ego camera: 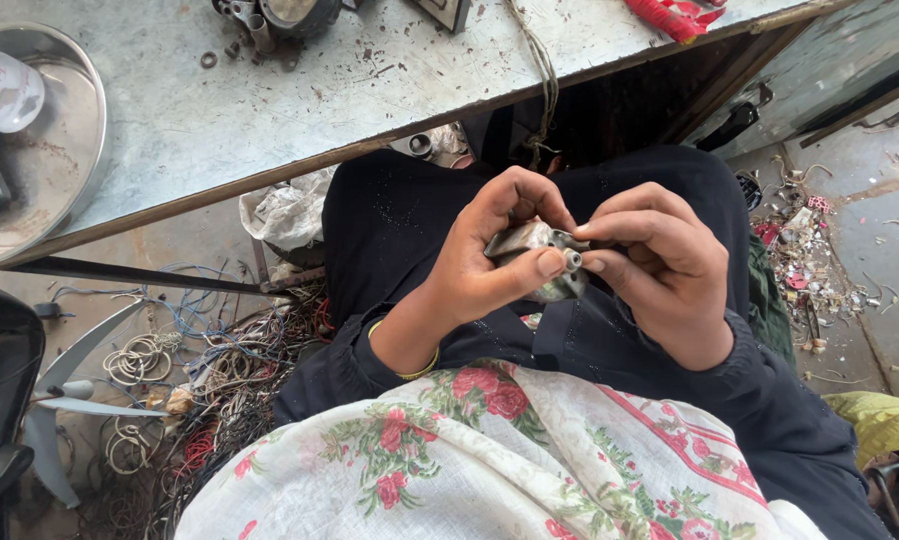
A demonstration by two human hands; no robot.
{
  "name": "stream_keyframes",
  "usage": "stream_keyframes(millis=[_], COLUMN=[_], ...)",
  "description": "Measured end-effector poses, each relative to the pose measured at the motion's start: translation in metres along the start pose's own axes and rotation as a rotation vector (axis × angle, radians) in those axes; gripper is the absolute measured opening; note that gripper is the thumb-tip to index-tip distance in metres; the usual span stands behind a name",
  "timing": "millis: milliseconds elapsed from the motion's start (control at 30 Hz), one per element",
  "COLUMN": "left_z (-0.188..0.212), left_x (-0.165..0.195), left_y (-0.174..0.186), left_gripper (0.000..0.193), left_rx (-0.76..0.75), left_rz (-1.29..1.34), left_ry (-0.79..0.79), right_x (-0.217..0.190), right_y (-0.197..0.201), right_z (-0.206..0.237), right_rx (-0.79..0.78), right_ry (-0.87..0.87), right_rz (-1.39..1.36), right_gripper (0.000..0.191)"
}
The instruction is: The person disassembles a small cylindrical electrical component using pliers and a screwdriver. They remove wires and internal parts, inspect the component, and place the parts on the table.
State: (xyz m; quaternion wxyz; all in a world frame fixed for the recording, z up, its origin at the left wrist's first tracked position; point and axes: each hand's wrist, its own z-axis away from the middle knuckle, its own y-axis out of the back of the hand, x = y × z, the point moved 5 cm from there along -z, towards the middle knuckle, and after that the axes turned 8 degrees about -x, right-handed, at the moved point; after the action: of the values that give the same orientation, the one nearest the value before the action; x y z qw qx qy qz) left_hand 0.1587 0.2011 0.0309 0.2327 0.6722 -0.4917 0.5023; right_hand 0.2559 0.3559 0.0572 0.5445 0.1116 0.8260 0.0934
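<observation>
Over my lap, both hands hold one small grey metal part (533,243) with a short round stub on its right side. My left hand (485,265) wraps around it from the left, thumb pressed across its front. From the right, my right hand (663,262) pinches the stub end with fingertips. Most of the part is hidden behind my fingers. A yellow band circles my left wrist. I wear dark clothes and a white floral cloth (490,460) lies across my front.
A worn grey workbench (300,90) runs along the top, bearing a round steel tray (65,150), a small motor piece (280,18) and a red tool (670,15). Tangled wires and coils (200,380) litter the floor at left, with fan blades (70,390). Scrap bits (805,260) lie at right.
</observation>
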Motion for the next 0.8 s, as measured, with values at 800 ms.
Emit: stream_keyframes(millis=[800], left_z=[0.002], left_x=[-0.028], left_y=[-0.025], left_gripper=[0.082], left_rx=[-0.158], left_rz=[0.477], left_ry=[0.223], right_x=[-0.023], right_y=[0.000], right_z=[0.009], right_rx=[0.188], right_ry=[0.180], right_rz=[0.181], right_gripper=[0.015])
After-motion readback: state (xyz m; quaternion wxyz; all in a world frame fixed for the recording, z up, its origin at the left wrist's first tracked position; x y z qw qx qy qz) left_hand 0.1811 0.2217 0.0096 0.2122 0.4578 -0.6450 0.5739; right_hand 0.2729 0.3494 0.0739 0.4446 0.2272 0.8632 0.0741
